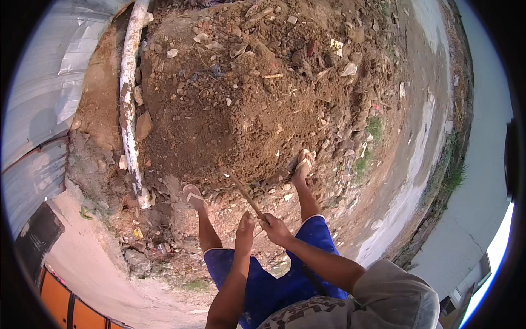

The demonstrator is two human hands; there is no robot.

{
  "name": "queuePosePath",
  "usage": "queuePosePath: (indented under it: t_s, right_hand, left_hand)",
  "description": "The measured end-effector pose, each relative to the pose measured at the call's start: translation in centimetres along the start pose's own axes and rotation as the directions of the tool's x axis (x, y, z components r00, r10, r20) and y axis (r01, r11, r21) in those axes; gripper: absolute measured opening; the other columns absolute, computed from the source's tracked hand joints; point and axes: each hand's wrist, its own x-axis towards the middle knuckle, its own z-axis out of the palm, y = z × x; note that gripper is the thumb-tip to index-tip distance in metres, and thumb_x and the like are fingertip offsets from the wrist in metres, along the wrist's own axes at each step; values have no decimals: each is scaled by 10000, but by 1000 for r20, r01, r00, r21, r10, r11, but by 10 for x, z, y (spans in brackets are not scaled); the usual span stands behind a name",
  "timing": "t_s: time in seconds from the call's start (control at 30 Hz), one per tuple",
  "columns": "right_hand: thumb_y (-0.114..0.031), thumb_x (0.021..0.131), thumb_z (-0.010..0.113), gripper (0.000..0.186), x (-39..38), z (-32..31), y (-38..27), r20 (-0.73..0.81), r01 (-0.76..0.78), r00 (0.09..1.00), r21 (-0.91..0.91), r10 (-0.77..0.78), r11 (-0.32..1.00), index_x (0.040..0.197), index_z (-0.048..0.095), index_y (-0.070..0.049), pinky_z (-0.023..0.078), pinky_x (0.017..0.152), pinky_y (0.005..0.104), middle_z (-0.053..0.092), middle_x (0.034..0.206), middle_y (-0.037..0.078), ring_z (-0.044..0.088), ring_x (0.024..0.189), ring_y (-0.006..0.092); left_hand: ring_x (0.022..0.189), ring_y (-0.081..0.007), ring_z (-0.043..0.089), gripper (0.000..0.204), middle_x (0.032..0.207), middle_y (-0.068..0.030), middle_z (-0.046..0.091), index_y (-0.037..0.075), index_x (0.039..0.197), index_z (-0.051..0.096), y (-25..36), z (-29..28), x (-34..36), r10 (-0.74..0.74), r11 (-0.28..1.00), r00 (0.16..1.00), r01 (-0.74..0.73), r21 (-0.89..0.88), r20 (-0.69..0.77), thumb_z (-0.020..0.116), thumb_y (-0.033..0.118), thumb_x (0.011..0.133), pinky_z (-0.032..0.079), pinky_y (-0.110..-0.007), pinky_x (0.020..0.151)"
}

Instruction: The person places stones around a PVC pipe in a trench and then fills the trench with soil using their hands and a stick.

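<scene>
A long wooden tool handle (pixel 245 192) slants from the brown soil mound (pixel 263 126) down toward my body. My right hand (pixel 276 230) wraps round its near part. The far end meets the loose dirt, and no tool head can be made out there. Just left of the handle, my left hand (pixel 245 223) has its fingers curled in; whether anything is inside them is hidden. My feet in light flip-flops stand apart at the near edge of the mound, the left sandal (pixel 194 196) lower in view than the right sandal (pixel 305 158).
A white, peeling pole (pixel 127 93) lies along the mound's left side, beside metal sheeting (pixel 66 71). Stones and rubble (pixel 350 68) litter the soil. To the right run a dirt track (pixel 408 170) and a pale wall (pixel 466 214). Orange panels (pixel 55 299) show at lower left.
</scene>
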Motion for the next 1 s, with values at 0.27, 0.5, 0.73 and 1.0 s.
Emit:
queuePosePath:
  t_s: [0.27, 0.5, 0.73, 1.0]
  right_hand:
    - [-294, 1007, 534, 411, 32, -146, 87, -361, -66, 916, 294, 175, 953, 1337, 555, -49, 518, 674, 361, 664, 815, 120, 660, 720, 195]
    - [-198, 979, 549, 377, 19, -175, 85, -78, 161, 984, 15, -159, 987, 1343, 585, -106, 528, 851, 455, 691, 1087, 181, 682, 946, 350]
    - [-262, 971, 616, 426, 73, -172, 53, 532, 379, 775, 38, -339, 925, 1379, 587, -143, 515, 911, 459, 679, 1127, 179, 651, 1025, 365]
    - [-208, 950, 631, 458, 270, -306, -41, -479, 384, 643, -474, -598, 792, 1372, 523, -65, 509, 965, 462, 576, 1173, 202, 587, 1101, 366]
  left_hand:
    - [1444, -342, 366, 580, 1520, -152, 451, 124, 1389, 566, -63, -100, -88, -52, 227, 982, 189, 955, -182, 600, 476, 929, 308, -620, 1119]
    - [1467, -339, 330, 579, 1574, -180, 365, 121, 1426, 529, -27, -2, -70, -209, 424, 967, 222, 878, -144, 594, 467, 966, 268, -561, 1172]
    - [1310, -253, 510, 426, 1388, -69, 542, 114, 1355, 499, -1, 139, 33, -143, 914, 985, 96, -395, -93, 615, 339, 1013, 364, -503, 1134]
    - [1185, -255, 620, 413, 1275, -93, 647, 62, 1168, 603, -39, 119, 45, -50, 983, 955, -4, -183, -291, 685, 410, 961, 475, -411, 1011]
